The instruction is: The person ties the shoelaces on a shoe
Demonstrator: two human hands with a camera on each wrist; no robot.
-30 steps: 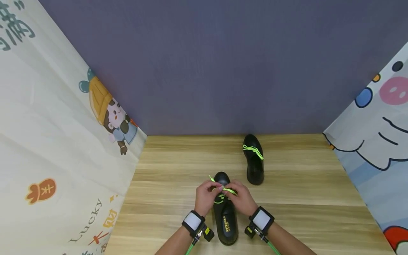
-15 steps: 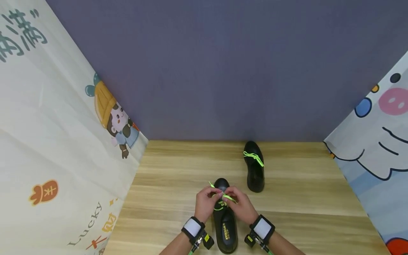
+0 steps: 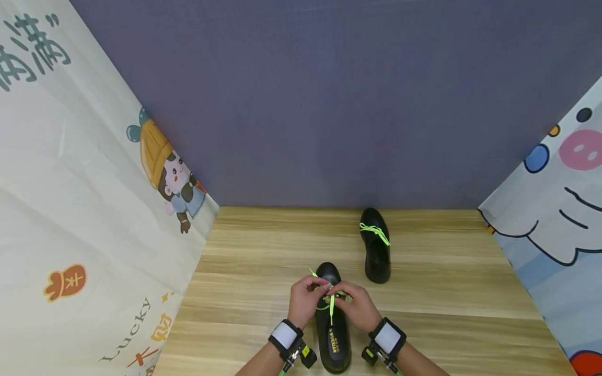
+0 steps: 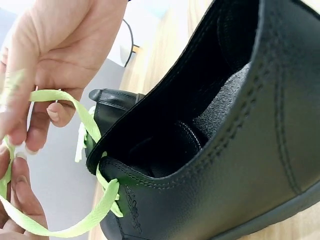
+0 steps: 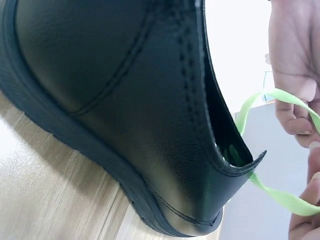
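A plain purple-grey back wall (image 3: pixel 329 104) closes the far side of the scene, with a cream cartoon-printed cloth (image 3: pixel 84 209) hanging on the left and a pale blue cloth with a pink-nosed cartoon face (image 3: pixel 555 209) on the right. Between them lies a light wooden tabletop (image 3: pixel 447 313). At its near edge, in the middle, sits a black leather lace-up shoe (image 3: pixel 333 334) with its toe pointing away. A second black leather shoe (image 3: pixel 376 253), its green lace already tied, stands farther off and to the right, well apart from the first. Both hands meet over the near shoe's throat — the left hand (image 3: pixel 304 300) and right hand (image 3: pixel 357 305) each pinch the neon-green flat shoelace (image 3: pixel 331 305) between curled fingertips, close together, one strand hanging down over the tongue. Both wrists wear white-and-black bands.
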